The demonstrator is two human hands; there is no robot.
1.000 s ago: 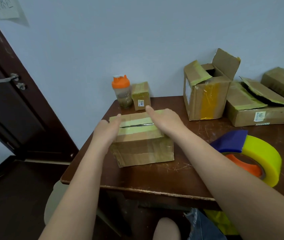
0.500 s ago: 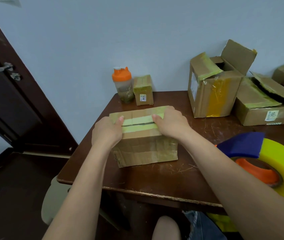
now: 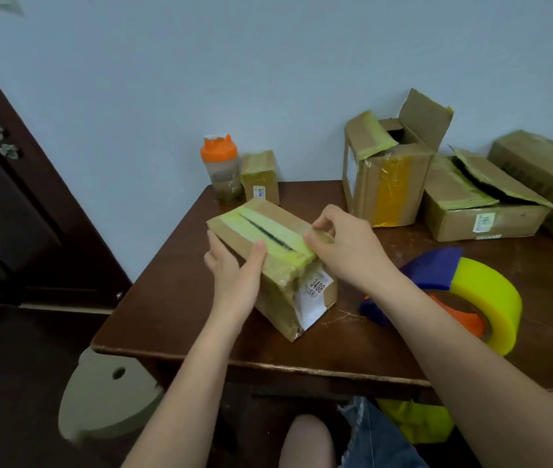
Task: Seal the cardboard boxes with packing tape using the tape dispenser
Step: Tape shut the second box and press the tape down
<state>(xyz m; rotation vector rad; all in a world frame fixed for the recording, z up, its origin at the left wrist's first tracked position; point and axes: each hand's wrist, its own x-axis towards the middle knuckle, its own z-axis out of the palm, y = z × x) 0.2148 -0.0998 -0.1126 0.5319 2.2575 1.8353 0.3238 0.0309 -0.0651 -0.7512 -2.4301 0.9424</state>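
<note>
A small cardboard box (image 3: 278,238) with yellow-green tape along its split top seam sits angled on the brown table (image 3: 180,298), its white-labelled end facing me. My left hand (image 3: 234,265) grips the box's left side, thumb on the top edge. My right hand (image 3: 339,244) holds the near right top corner, fingers curled over the taped flap. The tape dispenser (image 3: 464,295), blue with an orange hub and a fat yellow roll, lies on the table to the right, behind my right forearm.
An open-flapped box (image 3: 386,177), a flat box with a torn lid (image 3: 481,211) and another box (image 3: 548,170) line the back right. An orange-capped shaker bottle (image 3: 221,170) and a tiny box (image 3: 261,179) stand at the back wall. A door (image 3: 5,184) is at left.
The box has been turned from lying crosswise to pointing diagonally, its labelled end now towards me. Both hands shifted with it and keep hold. The dispenser has not moved.
</note>
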